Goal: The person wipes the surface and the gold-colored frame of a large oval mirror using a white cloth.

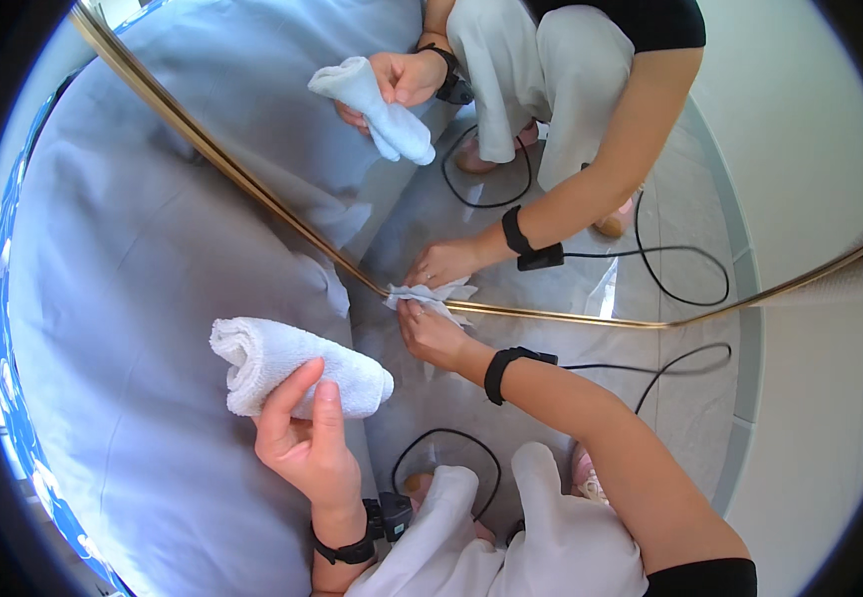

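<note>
A: What's around the person?

B: A grey tiled floor [695,413], with a big bulk under grey-blue fabric [133,338] on the left. A mirror [820,169] with a thin gold frame [561,316] fills the upper part of the view, and its glass gives back a reflection [601,199] of both arms.

A: And the left hand [310,453]?

B: Holding a rolled white cloth [277,356]. Thumb and fingers close on its lower side, so the roll lies just above the palm and sticks out both ways past the fingers. It's in front of the grey-blue fabric, apart from the frame.

A: What about the right hand [435,338]?

B: Its fingers are drawn in narrow on a crumpled white tissue [433,295], right at their tips. The tissue is against the gold frame, near the bend by the fabric. I can't tell exactly how the fingertips sit; the folds hide part of them.

A: Anything on the wrists?

B: A black strap on each: left strap [344,547], right strap [497,376]. A black cable [601,367] runs from the right one and loops over to the right.
</note>
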A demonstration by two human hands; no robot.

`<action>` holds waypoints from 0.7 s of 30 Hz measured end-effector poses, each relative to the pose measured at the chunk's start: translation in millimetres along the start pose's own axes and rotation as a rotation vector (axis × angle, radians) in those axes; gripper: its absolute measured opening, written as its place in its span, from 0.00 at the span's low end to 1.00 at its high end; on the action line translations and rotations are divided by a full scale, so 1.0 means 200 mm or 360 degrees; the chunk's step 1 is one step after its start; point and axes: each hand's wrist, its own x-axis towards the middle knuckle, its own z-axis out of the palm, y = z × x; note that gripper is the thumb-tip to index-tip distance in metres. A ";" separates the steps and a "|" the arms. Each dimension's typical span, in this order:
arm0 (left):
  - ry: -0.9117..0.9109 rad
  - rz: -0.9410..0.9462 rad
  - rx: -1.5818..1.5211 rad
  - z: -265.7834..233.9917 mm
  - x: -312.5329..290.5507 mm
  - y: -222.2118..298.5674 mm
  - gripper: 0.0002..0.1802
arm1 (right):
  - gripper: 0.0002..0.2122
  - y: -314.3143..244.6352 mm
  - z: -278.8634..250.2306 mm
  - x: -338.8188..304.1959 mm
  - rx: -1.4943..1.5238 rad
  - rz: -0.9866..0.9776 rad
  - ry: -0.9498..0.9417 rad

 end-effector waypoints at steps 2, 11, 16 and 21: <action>-0.0003 -0.0007 0.0032 0.00 0.00 0.00 0.10 | 0.18 -0.01 0.02 0.03 -0.0068 0.0008 -0.0053; 0.0015 0.0023 0.0069 -0.01 -0.01 -0.01 0.11 | 0.12 0.09 -0.14 -0.25 0.0025 0.0263 -0.0148; -0.0018 0.0036 0.0057 -0.02 -0.02 -0.01 0.11 | 0.12 0.22 -0.38 -0.60 0.0148 0.0389 -0.0290; 0.0003 0.0065 0.0193 -0.05 -0.02 -0.04 0.11 | 0.11 0.37 -0.61 -1.02 0.0081 0.0552 -0.0406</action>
